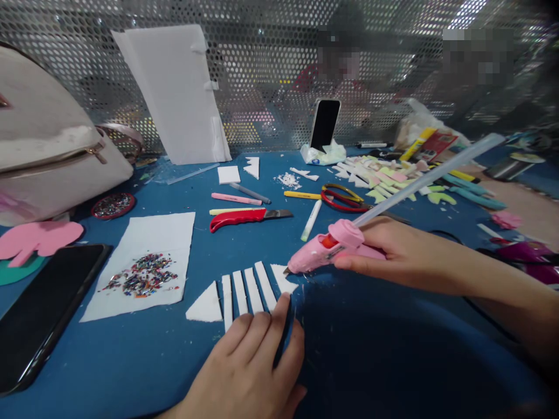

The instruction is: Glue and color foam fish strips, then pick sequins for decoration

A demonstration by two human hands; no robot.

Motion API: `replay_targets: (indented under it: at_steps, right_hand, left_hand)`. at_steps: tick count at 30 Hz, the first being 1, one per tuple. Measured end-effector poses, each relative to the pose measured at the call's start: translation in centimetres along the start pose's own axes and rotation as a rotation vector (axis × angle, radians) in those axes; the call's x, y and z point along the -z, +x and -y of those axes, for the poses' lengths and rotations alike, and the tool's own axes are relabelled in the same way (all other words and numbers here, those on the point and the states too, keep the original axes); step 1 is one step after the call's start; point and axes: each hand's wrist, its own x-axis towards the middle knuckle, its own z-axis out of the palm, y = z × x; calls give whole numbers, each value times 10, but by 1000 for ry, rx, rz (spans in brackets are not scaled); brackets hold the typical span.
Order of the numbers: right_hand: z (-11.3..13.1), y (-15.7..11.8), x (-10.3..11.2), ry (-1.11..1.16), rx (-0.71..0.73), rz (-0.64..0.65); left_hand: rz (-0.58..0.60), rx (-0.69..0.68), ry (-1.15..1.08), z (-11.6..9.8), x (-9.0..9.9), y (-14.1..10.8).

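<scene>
My right hand [393, 250] is wrapped around a pink hot glue gun [325, 247] with a long translucent glue stick [428, 177] rising from its back. The gun's nozzle touches or hovers just over a small white triangular piece [283, 278]; I cannot tell which. My left hand [251, 361] lies palm down with its fingers stretched out, the index fingertip at that piece's lower edge. Under or just beyond its fingers are several narrow white strips [240, 293] in a row, their near ends partly hidden. A larger white triangle [206, 304] lies left of them.
On the blue table [174, 361] lie a white sheet with glitter bits [174, 233], a black phone [48, 308], a red-handled knife [240, 218], scissors [345, 199] and markers [311, 221]. Foam scraps [388, 177], a propped phone [325, 123] and a backpack [52, 128] stand farther out.
</scene>
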Motion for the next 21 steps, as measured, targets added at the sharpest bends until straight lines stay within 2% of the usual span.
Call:
replay_targets:
  at_steps: [9,16,21]
  right_hand:
    - [12,7,-7,-11,-38,-23]
    - [2,3,-2,-14,-50,-26]
    - [1,7,5,26,-65,47]
  left_hand:
    - [17,2,-3,0,2,0]
    - [23,11,-8,-1,3,2]
    - [24,10,-4,0,3,2]
